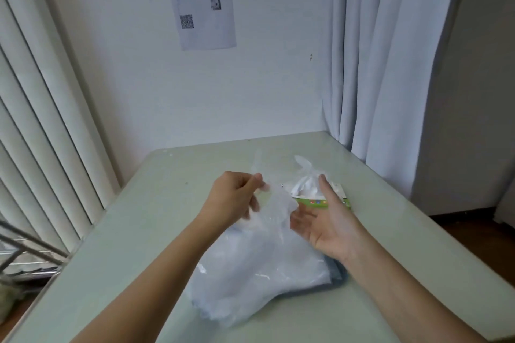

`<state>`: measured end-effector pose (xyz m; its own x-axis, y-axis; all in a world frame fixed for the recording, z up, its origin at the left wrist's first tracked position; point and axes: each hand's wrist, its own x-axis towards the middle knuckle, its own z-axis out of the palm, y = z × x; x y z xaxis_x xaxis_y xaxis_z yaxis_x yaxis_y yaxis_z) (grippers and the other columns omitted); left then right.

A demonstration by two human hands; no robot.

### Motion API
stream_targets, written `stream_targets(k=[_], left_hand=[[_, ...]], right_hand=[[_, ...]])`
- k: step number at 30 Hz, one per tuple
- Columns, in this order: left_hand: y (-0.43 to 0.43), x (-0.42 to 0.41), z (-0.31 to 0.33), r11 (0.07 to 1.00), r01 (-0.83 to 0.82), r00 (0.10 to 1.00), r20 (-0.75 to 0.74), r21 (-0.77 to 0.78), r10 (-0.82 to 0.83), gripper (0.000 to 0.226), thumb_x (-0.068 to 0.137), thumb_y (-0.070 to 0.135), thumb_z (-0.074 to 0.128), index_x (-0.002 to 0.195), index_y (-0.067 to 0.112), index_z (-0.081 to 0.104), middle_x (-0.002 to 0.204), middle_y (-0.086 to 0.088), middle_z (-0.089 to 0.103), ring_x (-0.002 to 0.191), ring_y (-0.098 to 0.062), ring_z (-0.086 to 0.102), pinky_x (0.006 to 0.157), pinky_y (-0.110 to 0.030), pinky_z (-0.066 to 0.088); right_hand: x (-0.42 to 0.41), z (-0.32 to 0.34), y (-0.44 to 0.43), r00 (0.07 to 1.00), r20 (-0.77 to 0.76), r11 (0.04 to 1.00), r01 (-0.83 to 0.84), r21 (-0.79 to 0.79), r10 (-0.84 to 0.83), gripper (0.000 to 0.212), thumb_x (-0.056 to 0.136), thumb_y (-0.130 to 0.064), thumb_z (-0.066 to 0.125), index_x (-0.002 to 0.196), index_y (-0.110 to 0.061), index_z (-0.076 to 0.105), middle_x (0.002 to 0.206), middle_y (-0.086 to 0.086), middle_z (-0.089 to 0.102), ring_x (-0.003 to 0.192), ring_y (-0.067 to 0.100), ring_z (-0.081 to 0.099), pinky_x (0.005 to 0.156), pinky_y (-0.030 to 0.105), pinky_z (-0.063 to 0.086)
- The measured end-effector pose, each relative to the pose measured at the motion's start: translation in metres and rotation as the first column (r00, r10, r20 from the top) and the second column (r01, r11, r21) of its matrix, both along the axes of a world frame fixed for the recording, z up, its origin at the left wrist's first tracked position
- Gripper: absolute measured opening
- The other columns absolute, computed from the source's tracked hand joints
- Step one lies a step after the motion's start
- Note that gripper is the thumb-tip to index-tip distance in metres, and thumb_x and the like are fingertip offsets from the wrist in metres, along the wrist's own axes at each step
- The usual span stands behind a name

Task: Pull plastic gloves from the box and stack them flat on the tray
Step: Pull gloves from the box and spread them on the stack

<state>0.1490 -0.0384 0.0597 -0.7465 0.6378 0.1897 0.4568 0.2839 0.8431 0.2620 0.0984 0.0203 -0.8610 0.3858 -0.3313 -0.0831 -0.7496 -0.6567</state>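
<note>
- The left hand [237,198] has a narrow grip, with its fingertips pinching the top edge of one clear glove [278,209]. The glove hangs in the air between the two hands, just in front of the box [331,202].
- The right hand [326,223] holds nothing. Its grip is wide, palm up and fingers spread beside the hanging film. I honestly can't tell if it's touching it.
- The box sits on the surface [156,217] behind the tray [338,273], with a tuft [306,175] of the next glove poking out of its slot.
- The tray is mostly buried under a puffy pile [259,267] of gloves, and only a dark corner shows at the right.
- My guess on handling: this stuff is super light, floppy and clingy. It will crumple, trap air and drift rather than drop flat.
- I'd take it by the cuff edge with a light pinch at two corners, one per hand, so it spreads out like a sheet.
- The film looks slippery, so a fingertip pinch beats a full fist, and a yank could drag extra gloves out of the box.
- The pile already overhangs the tray at the near left, so patting it flat probably matters.
</note>
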Motion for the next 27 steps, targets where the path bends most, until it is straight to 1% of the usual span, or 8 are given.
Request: stream_targets(k=[3, 5, 8, 11, 17, 20, 23, 27], left_hand=[[-0.012, 0.001, 0.0, 0.999, -0.049, 0.998, -0.05, -0.005, 0.049, 0.033, 0.099, 0.029, 0.049, 0.078, 0.02, 0.073, 0.069, 0.005, 0.072, 0.065, -0.01, 0.065, 0.072, -0.024, 0.053], [-0.018, 0.002, 0.003, 0.998, -0.05, 0.998, 0.052, 0.032, 0.048, 0.032, 0.098, 0.025, 0.05, 0.082, 0.012, 0.075, 0.078, -0.001, 0.074, 0.077, -0.015, 0.069, 0.078, -0.031, 0.056], [-0.027, 0.005, 0.011, 0.988, 0.02, 0.928, 0.364, 0.151, -0.075, 0.031, 0.099, 0.02, 0.049, 0.091, 0.0, 0.071, 0.083, -0.007, 0.074, 0.081, -0.022, 0.071, 0.077, -0.033, 0.058], [-0.035, 0.011, 0.017, 0.954, 0.026, 0.791, 0.577, 0.3, -0.203, 0.028, 0.1, 0.016, 0.047, 0.091, -0.002, 0.067, 0.08, -0.011, 0.068, 0.074, -0.023, 0.071, 0.063, -0.027, 0.058], [-0.045, 0.012, 0.007, 0.974, -0.068, 0.921, 0.389, 0.217, -0.022, 0.034, 0.102, 0.02, 0.045, 0.085, 0.005, 0.071, 0.064, -0.002, 0.067, 0.046, -0.012, 0.058, 0.049, -0.02, 0.049], [-0.047, 0.012, 0.001, 0.987, -0.104, 0.972, 0.223, 0.123, 0.075, 0.035, 0.101, 0.025, 0.045, 0.087, 0.012, 0.074, 0.042, 0.011, 0.047, 0.034, -0.007, 0.034, 0.039, -0.016, 0.03], [-0.048, 0.01, -0.002, 0.986, -0.117, 0.962, 0.261, 0.122, 0.082, 0.036, 0.102, 0.022, 0.043, 0.09, 0.007, 0.074, 0.036, 0.008, 0.038, 0.031, -0.008, 0.027, 0.036, -0.016, 0.024], [-0.047, 0.012, -0.006, 0.959, -0.201, 0.898, 0.428, 0.201, 0.099, 0.036, 0.101, 0.017, 0.04, 0.099, -0.005, 0.068, 0.045, -0.001, 0.056, 0.033, -0.014, 0.037, 0.044, -0.021, 0.034]], right_hand=[[0.005, -0.013, -0.033, 0.972, -0.066, 0.872, 0.232, 0.431, -0.226, 0.065, 0.058, -0.05, 0.082, 0.111, -0.02, 0.058, 0.116, 0.0, 0.059, 0.086, 0.003, 0.065, 0.072, 0.021, 0.052], [0.012, -0.018, -0.049, 0.885, -0.319, 0.432, 0.448, 0.783, -0.339, 0.074, 0.054, -0.049, 0.084, 0.118, -0.03, 0.052, 0.127, -0.014, 0.046, 0.111, -0.008, 0.051, 0.088, 0.01, 0.043], [0.012, -0.023, -0.056, 0.9, -0.425, -0.124, 0.413, 0.902, -0.096, 0.068, 0.065, -0.042, 0.078, 0.127, -0.032, 0.052, 0.143, -0.011, 0.035, 0.137, 0.007, 0.028, 0.105, 0.009, 0.024], [0.004, -0.023, -0.06, 0.95, -0.313, -0.268, 0.304, 0.914, 0.009, 0.064, 0.077, -0.013, 0.07, 0.134, -0.034, 0.05, 0.148, -0.015, 0.031, 0.14, 0.007, 0.025, 0.109, 0.012, 0.023], [0.007, -0.013, -0.056, 0.899, -0.429, 0.077, 0.436, 0.897, -0.091, 0.015, 0.087, -0.005, 0.066, 0.095, -0.014, 0.075, 0.103, -0.006, 0.069, 0.097, 0.002, 0.063, 0.078, 0.01, 0.045], [0.004, -0.003, -0.055, 0.918, -0.323, 0.462, 0.395, 0.794, -0.23, 0.009, 0.09, -0.004, 0.061, 0.087, 0.0, 0.068, 0.071, 0.004, 0.068, 0.062, 0.007, 0.063, 0.059, 0.015, 0.049], [-0.002, 0.002, -0.043, 0.949, -0.146, 0.948, 0.297, 0.119, -0.279, 0.022, 0.099, -0.008, 0.047, 0.08, -0.001, 0.056, 0.056, 0.008, 0.065, 0.046, 0.014, 0.063, 0.043, 0.021, 0.051], [0.001, -0.011, -0.044, 0.996, -0.084, 0.945, 0.0, -0.327, -0.029, 0.055, 0.097, -0.047, 0.046, 0.096, 0.006, 0.061, 0.095, 0.029, 0.068, 0.083, 0.039, 0.07, 0.067, 0.044, 0.058]])
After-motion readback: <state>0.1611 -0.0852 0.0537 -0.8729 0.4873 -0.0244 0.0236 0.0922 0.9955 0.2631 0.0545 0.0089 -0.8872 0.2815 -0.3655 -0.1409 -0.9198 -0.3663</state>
